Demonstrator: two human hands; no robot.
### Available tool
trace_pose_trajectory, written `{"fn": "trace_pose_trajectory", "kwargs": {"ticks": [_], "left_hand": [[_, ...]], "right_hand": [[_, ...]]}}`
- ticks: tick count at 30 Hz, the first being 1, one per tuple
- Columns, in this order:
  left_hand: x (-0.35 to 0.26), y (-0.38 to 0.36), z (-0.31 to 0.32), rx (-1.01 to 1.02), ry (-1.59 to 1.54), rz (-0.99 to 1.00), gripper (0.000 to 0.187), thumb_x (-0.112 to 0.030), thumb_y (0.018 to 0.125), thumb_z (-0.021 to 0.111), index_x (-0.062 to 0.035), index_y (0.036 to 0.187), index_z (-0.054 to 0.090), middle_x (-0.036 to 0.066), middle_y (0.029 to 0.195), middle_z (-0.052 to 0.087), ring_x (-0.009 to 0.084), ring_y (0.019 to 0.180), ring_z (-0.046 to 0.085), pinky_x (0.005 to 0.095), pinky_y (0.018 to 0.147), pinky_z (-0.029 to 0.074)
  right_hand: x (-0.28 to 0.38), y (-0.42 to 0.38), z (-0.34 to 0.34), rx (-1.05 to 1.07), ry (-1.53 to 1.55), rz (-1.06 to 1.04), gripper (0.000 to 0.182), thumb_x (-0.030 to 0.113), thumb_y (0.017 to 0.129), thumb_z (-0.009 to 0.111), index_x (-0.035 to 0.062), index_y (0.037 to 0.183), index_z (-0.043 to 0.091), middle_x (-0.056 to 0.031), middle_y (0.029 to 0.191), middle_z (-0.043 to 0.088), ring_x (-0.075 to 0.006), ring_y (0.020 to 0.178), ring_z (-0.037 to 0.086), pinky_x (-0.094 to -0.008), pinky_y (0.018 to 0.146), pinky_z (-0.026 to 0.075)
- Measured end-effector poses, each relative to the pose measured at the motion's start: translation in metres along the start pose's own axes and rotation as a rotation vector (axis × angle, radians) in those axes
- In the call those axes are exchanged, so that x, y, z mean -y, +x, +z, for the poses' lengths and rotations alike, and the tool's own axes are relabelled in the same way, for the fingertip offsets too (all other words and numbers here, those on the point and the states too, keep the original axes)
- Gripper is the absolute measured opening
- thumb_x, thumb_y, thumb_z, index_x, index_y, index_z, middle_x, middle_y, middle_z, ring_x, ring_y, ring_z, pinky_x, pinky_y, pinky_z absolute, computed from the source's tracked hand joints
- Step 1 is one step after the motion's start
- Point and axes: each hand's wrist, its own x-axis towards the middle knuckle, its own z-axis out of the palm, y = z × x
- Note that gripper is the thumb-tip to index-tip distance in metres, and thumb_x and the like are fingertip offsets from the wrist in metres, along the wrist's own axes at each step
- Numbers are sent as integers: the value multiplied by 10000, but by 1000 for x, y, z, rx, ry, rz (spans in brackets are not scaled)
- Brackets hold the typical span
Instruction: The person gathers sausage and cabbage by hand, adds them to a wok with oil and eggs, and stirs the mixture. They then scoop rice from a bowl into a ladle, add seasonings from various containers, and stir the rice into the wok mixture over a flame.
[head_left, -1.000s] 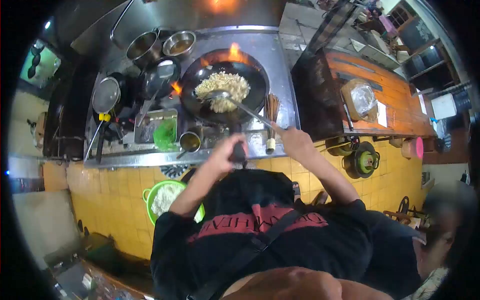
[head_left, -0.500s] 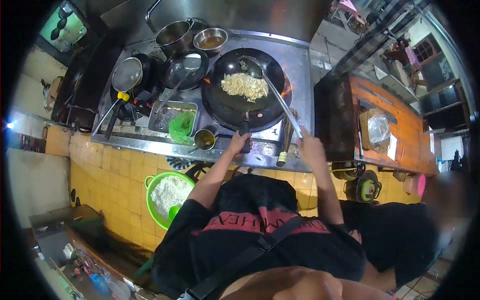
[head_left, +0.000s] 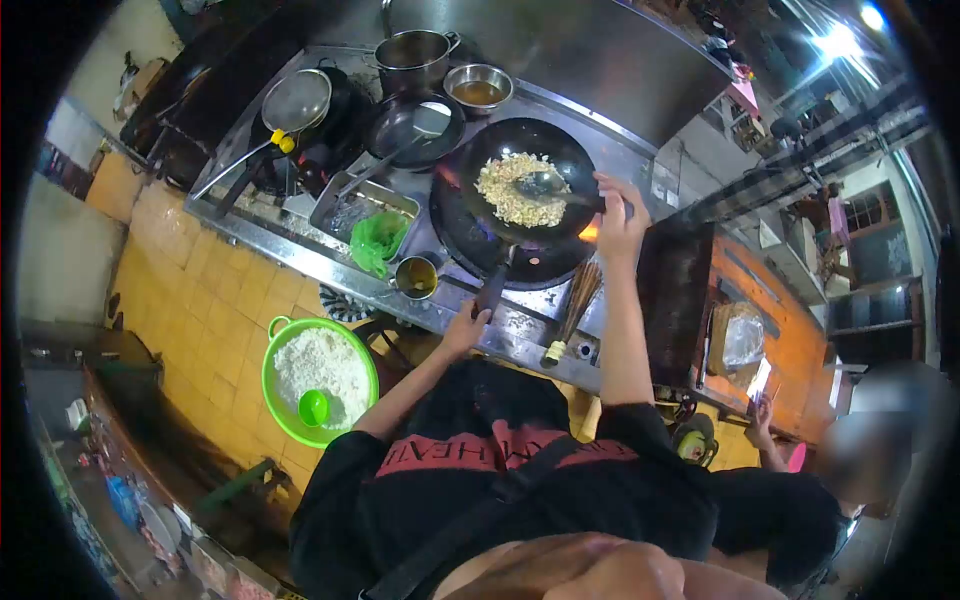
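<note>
My left hand [head_left: 466, 328] is wrapped round the dark handle [head_left: 493, 290] of a black wok [head_left: 545, 140]. The wok is tilted up over the burner, with chopped pale food [head_left: 515, 190] in it. At the wok's right side my right hand [head_left: 622, 215] grips a ladle [head_left: 543, 185], whose bowl rests in the food. A bamboo brush [head_left: 578, 310] lies on the stove edge below the wok.
Left of the wok are a pan [head_left: 385, 125], a metal bowl [head_left: 478, 88], a pot [head_left: 412, 60], a strainer [head_left: 297, 100], a tray with a green bag [head_left: 378, 240] and a cup [head_left: 415, 277]. A green basin [head_left: 270, 375] holds rice. A co-worker [head_left: 780, 520] is at the right.
The wok has lifted and tilted over the burner. My right hand has moved up to the wok's right side with the ladle. The camera view has rotated, and the co-worker's hand now shows.
</note>
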Motion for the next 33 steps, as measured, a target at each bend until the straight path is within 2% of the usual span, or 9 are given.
{"fn": "trace_pose_trajectory", "kwargs": {"ticks": [2,6,9,11,15,18,21,25,33], "left_hand": [[-22,-12,-5,18,-72,-46,435,-329,902,564,13,1150,458,180,902,617,273,756,636,388,668,495],[-39,-21,-13,23,102,-52,472,-391,909,514,14,1148,462,243,955,608,399,837,616,442,762,472],[-37,-24,-9,-53,44,30,474,-418,914,484,-14,1161,472,262,986,604,437,921,590,491,800,447],[-36,-22,-6,-74,108,28,471,-415,914,481,-19,1169,473,266,998,603,445,938,582,495,807,444],[-41,-22,-12,-34,207,-56,471,-413,923,458,-21,1184,469,280,1041,593,455,975,567,502,817,441],[-45,-29,-14,-31,225,-34,484,-413,923,451,-27,1215,433,292,1042,590,470,975,560,520,829,437],[-49,-20,-16,26,197,-63,490,-405,931,429,-35,1250,392,312,1047,580,493,970,550,532,844,429],[-48,-25,-17,20,337,-56,547,-473,939,373,-50,1285,373,299,1086,575,445,1002,563,509,850,430],[-50,-22,-19,38,335,20,512,-407,951,362,-4,1266,360,338,1049,562,480,998,546,516,859,424]], "right_hand": [[-25,24,43,-34,426,-82,207,61,859,508,-9,667,542,-103,639,595,-167,536,561,-310,656,477],[27,73,62,-44,397,140,266,67,879,490,14,620,471,-21,502,421,-92,407,386,-218,397,305],[-13,50,69,-65,388,47,219,88,847,572,-11,653,551,-16,524,497,-85,469,450,-225,449,342],[-8,55,72,21,459,105,208,91,854,570,-22,679,563,-20,536,502,-83,471,455,-233,438,347],[16,62,65,-173,413,296,216,60,897,490,5,689,485,-16,554,439,-82,463,403,-248,416,328],[-14,49,62,1,476,115,267,115,886,534,4,647,489,-10,519,463,-69,455,421,-223,401,302],[3,56,56,-166,556,174,304,127,892,515,23,610,472,-18,525,472,-71,459,430,-227,406,305],[-30,45,59,-60,469,-45,294,130,884,523,12,619,473,-45,530,478,-88,438,420,-237,402,308],[-18,72,77,-173,588,35,300,106,877,498,19,596,437,-38,507,450,-81,436,381,-228,406,281]]}}
